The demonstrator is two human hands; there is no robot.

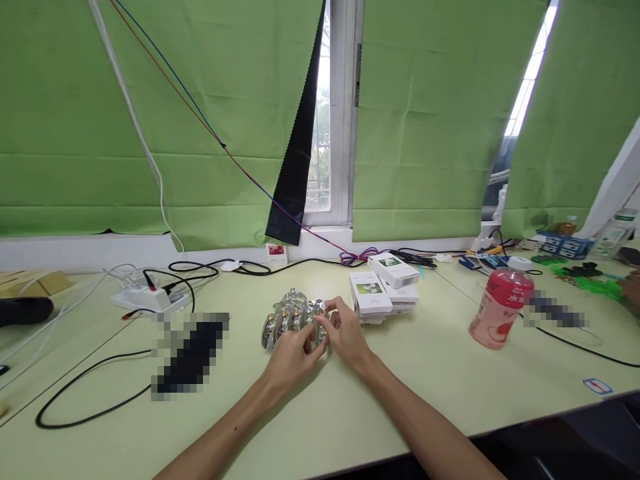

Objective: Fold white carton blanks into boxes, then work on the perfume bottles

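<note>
Several shiny, silvery rounded pieces with gold-coloured parts lie in a row as a bundle (284, 321), seemingly in clear wrapping; I cannot make out their kind. At the bundle's right end, my left hand (294, 351) is closed with its fingertips on the rightmost shiny piece (320, 308). My right hand (346, 333) pinches that same piece from the other side, thumb and index finger bent around it. The fingers of both hands nearly meet and hide part of it. Just right of my right hand sits a stack of white boxes (371, 303) with green pictures.
A pink-red drink bottle (501, 307) stands to the right. On the left are a white power strip (150, 298), a blurred-out dark object (193, 357) and a looping black cable (65, 380). More cables run along the back below the green curtains (420, 120).
</note>
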